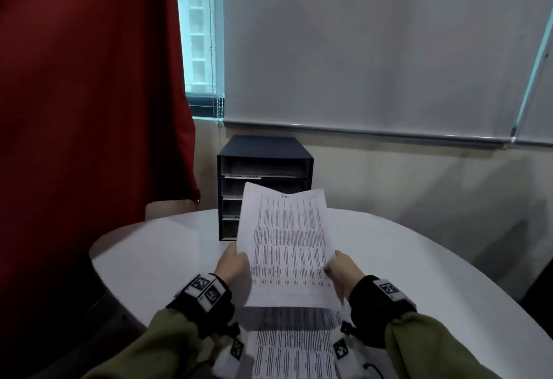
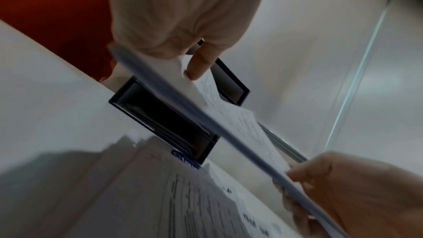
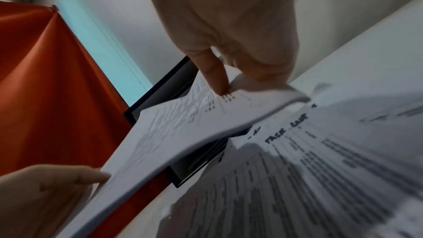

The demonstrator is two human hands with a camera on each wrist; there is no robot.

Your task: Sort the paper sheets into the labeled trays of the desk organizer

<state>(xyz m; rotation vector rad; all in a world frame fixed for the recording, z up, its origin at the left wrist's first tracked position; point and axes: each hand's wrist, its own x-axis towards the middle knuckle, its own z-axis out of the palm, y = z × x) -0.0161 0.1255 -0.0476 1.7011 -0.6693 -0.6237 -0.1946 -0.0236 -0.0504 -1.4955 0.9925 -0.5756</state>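
I hold one printed sheet [image 1: 287, 244] lifted and tilted above the white table [image 1: 434, 265], in front of the dark desk organizer [image 1: 263, 151]. My left hand [image 1: 239, 259] pinches the sheet's left edge, thumb on top [image 2: 199, 66]. My right hand [image 1: 335, 268] pinches the right edge, with a finger pressed on the print [image 3: 219, 82]. The sheet hides part of the organizer's lower trays. The top tray has paper in it. A stack of printed sheets [image 1: 296, 345] lies flat on the table beneath my wrists; the top one [image 3: 320, 169] bears a handwritten heading.
A red curtain [image 1: 89, 79] hangs at the left beside the table's edge. A grey roller blind [image 1: 359, 49] and a wall stand behind the organizer. The round table's bare surface stretches out to the right of the sheets.
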